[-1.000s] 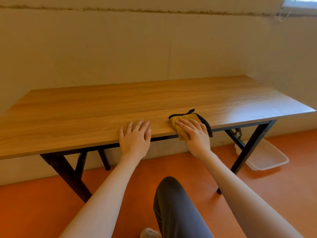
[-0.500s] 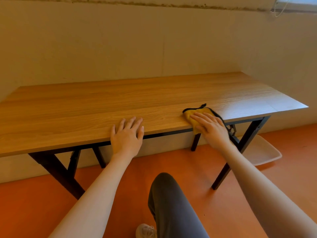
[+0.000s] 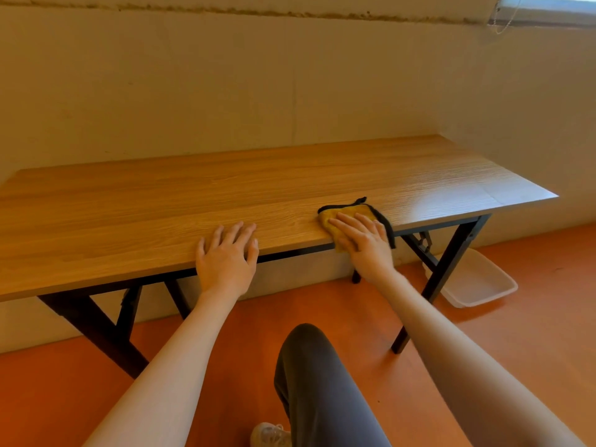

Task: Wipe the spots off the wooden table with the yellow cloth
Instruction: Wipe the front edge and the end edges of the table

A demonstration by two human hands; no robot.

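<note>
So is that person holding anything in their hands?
Not gripped. The right hand presses flat on the near part of the cloth at the table edge. The left hand rests flat on bare wood.

beige wall (image 3: 225,91) | orange floor (image 3: 532,333) | white basin (image 3: 477,282)

A: What hides the yellow cloth (image 3: 332,217)?
B: The right hand (image 3: 366,241) covers its near part.
A: And spots on the wooden table (image 3: 161,204)?
B: Too small to tell; its left end is cut off.
</note>
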